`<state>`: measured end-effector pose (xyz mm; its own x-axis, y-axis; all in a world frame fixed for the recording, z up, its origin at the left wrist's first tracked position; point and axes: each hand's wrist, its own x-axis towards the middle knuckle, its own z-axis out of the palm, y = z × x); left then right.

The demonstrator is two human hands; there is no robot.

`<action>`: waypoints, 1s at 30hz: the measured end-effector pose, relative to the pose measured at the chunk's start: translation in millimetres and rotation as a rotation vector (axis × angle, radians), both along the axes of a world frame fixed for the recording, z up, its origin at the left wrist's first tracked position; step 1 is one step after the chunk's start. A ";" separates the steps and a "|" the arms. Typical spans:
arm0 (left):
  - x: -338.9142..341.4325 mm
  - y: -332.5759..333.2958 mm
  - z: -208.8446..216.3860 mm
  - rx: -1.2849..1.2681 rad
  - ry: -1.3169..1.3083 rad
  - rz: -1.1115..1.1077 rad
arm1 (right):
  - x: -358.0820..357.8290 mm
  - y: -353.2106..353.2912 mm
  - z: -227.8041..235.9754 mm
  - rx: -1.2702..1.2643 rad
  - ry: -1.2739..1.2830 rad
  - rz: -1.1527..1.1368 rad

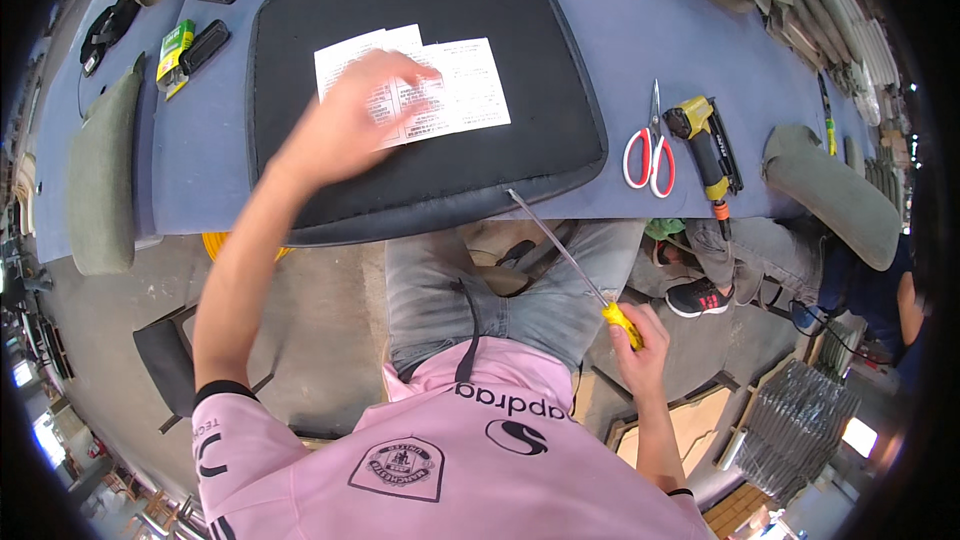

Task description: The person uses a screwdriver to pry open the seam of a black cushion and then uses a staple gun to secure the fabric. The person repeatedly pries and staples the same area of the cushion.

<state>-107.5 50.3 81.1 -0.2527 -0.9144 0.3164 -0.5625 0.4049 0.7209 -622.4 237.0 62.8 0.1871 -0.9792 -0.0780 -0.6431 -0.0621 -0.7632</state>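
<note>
A black padded seat cushion [540,140] lies on the blue-covered table, its near edge reaching slightly past the table edge. White printed paper slips [475,85] rest overlapping on its middle. My left hand [360,105] is over these slips, its fingers smeared by motion, so whether it grips any paper is unclear. Down at the right, my right hand [642,345] is wrapped round the yellow handle of a long screwdriver [570,260]. The metal shaft slants up and left, with the tip at the near edge of the cushion; I cannot tell if they touch.
Red-and-white scissors [652,150] and a yellow-black air stapler [708,145] lie right of the cushion. Grey-green padded pieces [105,175] sit at the left and right [835,190]. A green-yellow box [175,55] stands far left. Another person's shoe [698,297] shows below the table.
</note>
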 end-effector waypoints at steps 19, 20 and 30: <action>-87.2 52.4 13.2 0.064 0.050 0.181 | -64.7 -13.9 30.8 0.510 0.055 -0.013; -81.1 61.3 20.1 0.101 0.043 0.129 | -69.0 -12.9 37.2 0.546 0.032 0.021; -105.3 95.5 -9.5 -0.052 -0.187 0.352 | -86.3 -13.3 49.9 0.653 -0.289 -0.195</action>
